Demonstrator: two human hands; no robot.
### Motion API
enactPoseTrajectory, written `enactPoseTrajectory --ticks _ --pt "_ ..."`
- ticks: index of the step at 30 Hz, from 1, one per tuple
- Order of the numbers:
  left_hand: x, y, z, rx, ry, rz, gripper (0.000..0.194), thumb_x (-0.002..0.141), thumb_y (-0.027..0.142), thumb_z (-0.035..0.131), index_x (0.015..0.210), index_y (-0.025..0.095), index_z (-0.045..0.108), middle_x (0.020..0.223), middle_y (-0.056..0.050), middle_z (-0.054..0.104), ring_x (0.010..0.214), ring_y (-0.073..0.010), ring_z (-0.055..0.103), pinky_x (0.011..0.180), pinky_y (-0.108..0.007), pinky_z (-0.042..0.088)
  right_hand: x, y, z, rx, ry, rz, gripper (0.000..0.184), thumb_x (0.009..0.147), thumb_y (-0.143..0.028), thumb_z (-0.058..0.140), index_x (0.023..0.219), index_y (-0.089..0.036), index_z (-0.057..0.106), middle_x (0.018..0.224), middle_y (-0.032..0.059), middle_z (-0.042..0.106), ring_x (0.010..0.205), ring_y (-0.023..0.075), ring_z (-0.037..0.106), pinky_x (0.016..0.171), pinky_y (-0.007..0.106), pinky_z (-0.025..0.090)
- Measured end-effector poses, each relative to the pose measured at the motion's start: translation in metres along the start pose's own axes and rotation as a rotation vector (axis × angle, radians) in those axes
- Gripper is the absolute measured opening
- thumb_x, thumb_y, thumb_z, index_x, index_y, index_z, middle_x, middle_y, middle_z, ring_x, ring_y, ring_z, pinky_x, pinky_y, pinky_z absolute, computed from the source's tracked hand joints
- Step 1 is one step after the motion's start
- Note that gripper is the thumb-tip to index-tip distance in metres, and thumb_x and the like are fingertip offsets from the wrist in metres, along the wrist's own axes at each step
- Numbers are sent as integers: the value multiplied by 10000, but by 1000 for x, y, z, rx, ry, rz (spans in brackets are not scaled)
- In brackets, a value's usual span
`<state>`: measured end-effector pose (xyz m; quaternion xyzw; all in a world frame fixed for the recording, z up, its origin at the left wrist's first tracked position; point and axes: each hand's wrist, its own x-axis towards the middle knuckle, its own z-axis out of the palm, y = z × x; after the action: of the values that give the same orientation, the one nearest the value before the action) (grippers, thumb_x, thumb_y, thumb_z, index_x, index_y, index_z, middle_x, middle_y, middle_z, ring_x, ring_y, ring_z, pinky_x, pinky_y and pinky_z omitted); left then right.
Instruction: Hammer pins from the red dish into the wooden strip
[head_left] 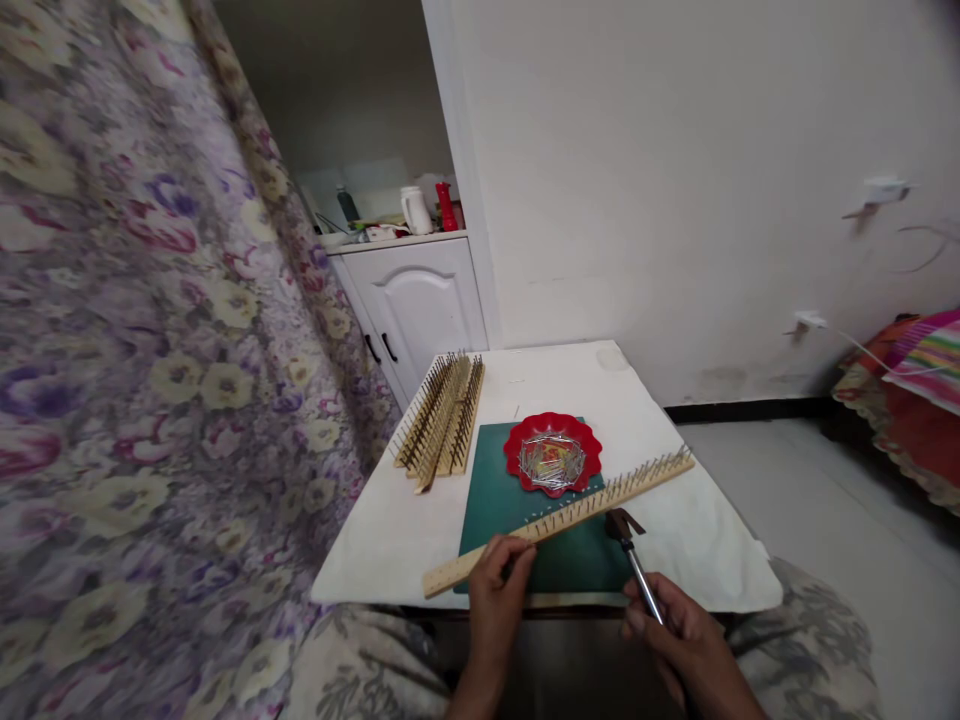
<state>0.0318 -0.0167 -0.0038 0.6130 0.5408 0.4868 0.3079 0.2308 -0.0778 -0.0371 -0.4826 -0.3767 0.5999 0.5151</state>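
A long wooden strip (574,515) lies slantwise over the green mat (491,470). Upright nails stand along its middle and right part, and its left end bears small dots. My left hand (501,575) rests at the strip beside the leftmost nails, with thumb and forefinger closed together; whatever is between them is too small to make out. In my right hand (675,625) is a claw hammer (637,570), gripped by its shaft, its head just below the strip. Behind the strip, a red scalloped dish (514,455) holds many loose nails (551,462).
Several nail-studded wooden strips (442,420) lie side by side at the table's left. A white cloth (390,555) covers the table. A floral curtain (150,400) hangs close on the left, and a white cabinet (424,300) stands behind. Two loose nails lie beyond the mat.
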Motion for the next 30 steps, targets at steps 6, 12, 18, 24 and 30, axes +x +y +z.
enactPoseTrajectory --ticks 6,12,18,24,30 --pt "17 -22 -6 236 -6 51 227 837 318 494 729 183 640 702 -6 595 677 -144 569 622 -216 423 -3 -4 0 -73 -48 14 375 740 -507 625 922 -207 494 636 -52 632 237 -14 309 259 124 178" --pt "17 -24 -2 284 -14 70 218 844 291 482 721 193 634 709 1 602 687 -136 577 627 -207 414 -3 -2 0 -82 -44 -2 353 748 -498 623 923 -216 506 636 -54 623 255 -5 309 264 128 184" --pt "17 -23 -2 294 -19 63 204 840 279 489 725 195 635 719 2 607 698 -138 582 637 -210 416 -3 3 1 -90 -68 -3 363 743 -513 616 924 -216 514 635 -47 623 235 0 298 242 142 197" --pt "19 -25 -1 309 -33 62 194 840 275 492 738 198 638 737 -2 613 722 -144 591 657 -216 425 -4 -2 2 -84 -99 3 348 752 -478 619 927 -204 495 656 -42 627 281 5 304 272 155 202" --pt "21 -23 -1 358 -45 73 197 835 269 486 737 202 642 746 -11 623 740 -153 595 657 -225 426 -3 -9 4 -124 -250 66 340 800 -492 546 927 -195 439 551 -72 601 241 -5 269 264 137 152"
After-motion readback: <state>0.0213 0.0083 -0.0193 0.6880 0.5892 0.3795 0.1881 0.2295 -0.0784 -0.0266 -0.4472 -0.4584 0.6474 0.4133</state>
